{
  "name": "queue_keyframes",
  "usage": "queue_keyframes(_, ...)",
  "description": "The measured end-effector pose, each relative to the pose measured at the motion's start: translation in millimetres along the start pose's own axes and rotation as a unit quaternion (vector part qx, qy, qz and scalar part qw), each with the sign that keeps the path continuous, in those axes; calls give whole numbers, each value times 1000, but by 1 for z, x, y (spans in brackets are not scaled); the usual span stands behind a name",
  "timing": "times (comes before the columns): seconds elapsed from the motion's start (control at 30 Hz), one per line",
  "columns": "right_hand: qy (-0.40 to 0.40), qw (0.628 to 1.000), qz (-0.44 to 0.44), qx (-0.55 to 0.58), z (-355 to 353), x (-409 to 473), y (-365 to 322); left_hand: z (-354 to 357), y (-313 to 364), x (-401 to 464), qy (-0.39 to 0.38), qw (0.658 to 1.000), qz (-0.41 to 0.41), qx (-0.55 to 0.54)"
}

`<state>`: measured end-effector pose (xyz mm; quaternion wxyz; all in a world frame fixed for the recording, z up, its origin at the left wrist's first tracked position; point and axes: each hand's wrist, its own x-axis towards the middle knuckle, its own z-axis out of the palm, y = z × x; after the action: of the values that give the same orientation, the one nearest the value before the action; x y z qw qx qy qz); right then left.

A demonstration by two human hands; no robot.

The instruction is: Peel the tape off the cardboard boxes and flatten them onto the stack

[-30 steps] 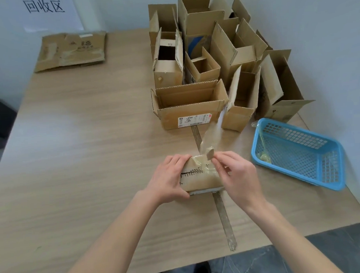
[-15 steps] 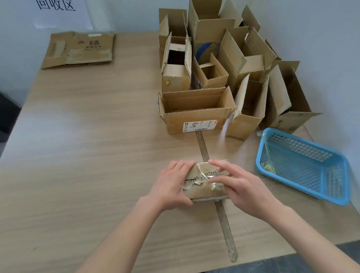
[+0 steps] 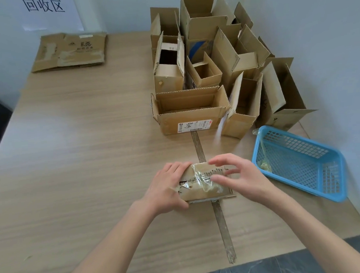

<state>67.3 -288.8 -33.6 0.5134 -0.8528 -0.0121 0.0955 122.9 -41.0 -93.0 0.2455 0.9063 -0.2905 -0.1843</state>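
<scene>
Right hand (image 3: pixel 245 178) fingers now spread, open boxes (image 3: pixel 191 111) behind

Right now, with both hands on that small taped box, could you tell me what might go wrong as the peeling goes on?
1. The clear tape on the small box is wrinkled and bunched, so it may tear into scraps rather than lift in one strip.
2. The left hand grips only the box's left end while the right hand has spread fingers over the top; a hard pull could slide the box.
3. The blue basket sits near the table's right edge and could get knocked.
</scene>
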Motion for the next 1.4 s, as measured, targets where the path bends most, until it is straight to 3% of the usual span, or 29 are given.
queue_keyframes(0.1, -41, 977, -74, -195, 15, 5, 12, 1, -1, 1, 5, 1000, 3, 3)
queue_keyframes(0.2, -56, 950, -120, -282, 25, 13, 18, 2, -3, 2, 4, 1000, 4, -3)
queue_keyframes(0.43, -32, 945, -117, -304, 38, 15, 22, 1, -2, 1, -3, 1000, 9, 3)
queue_keyframes(0.63, -89, 950, -110, -278, 23, 15, 29, -1, -2, 1, -10, 1000, 9, 14)
queue_keyframes(0.87, -22, 951, -126, -283, 30, 13, 29, 1, -4, 1, -1, 1000, 19, 16)
queue_keyframes(1.0, 171, 982, 25, -73, 17, 19, 18, 0, -1, 2, -17, 999, 37, 18)
queue_keyframes(1.1, 227, 947, 169, 153, 7, 27, 22, -3, -3, 6, -29, 998, 48, 21)
queue_keyframes(1.2, 195, 886, 242, 344, -5, 26, 27, -4, -5, 8, -35, 997, 60, 16)
queue_keyframes(1.4, 96, 935, 205, 272, -27, 4, 34, -10, -6, 12, -54, 996, 71, 19)
